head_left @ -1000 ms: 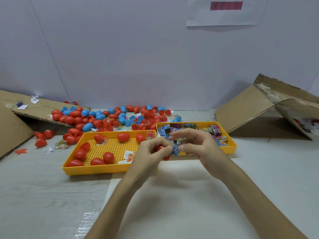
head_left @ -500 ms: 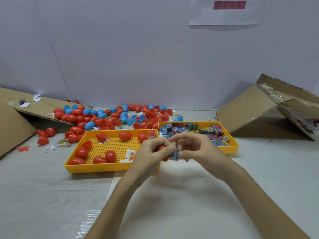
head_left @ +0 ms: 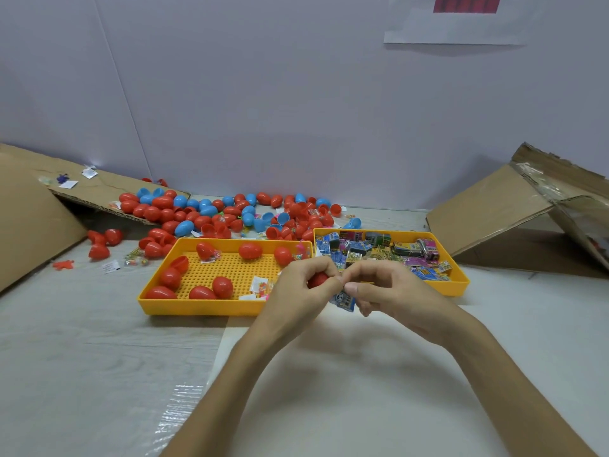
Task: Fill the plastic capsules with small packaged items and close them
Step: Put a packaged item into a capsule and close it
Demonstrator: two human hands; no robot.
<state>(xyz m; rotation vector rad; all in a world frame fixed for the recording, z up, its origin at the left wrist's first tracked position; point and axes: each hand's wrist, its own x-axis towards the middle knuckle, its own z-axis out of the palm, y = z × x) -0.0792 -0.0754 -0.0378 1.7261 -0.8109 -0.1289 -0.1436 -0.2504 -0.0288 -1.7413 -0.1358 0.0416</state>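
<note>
Over the last second the two hands have drawn closer together, just in front of the near left corner of the packet tray (head_left: 458,285). The left hand (head_left: 296,291) curls its fingers round a red capsule (head_left: 318,280), of which we see only a small patch between thumb and fingers. The right hand (head_left: 392,291) pinches a blue packet (head_left: 344,298) between thumb and forefinger, hard against the capsule.

A second ago the packet stood higher, level with the fingertips. Now it hangs lower, under the two thumbs, and most of its blue wrapper is outside the capsule. We read this as the packet being folded or worked towards the opening, with the filling step not yet done. The fingers hide the capsule's mouth, so we cannot tell whether any of the packet has gone in, or whether the hand holds a half shell or a hinged whole.

Nothing else has shifted. The capsule tray (head_left: 197,306) lies just left of the packet tray with its red capsules as before, and the loose heap of capsules (head_left: 214,216) lies behind and to the left. For the task, we judge that this capsule must be stuffed and then snapped shut.
</note>
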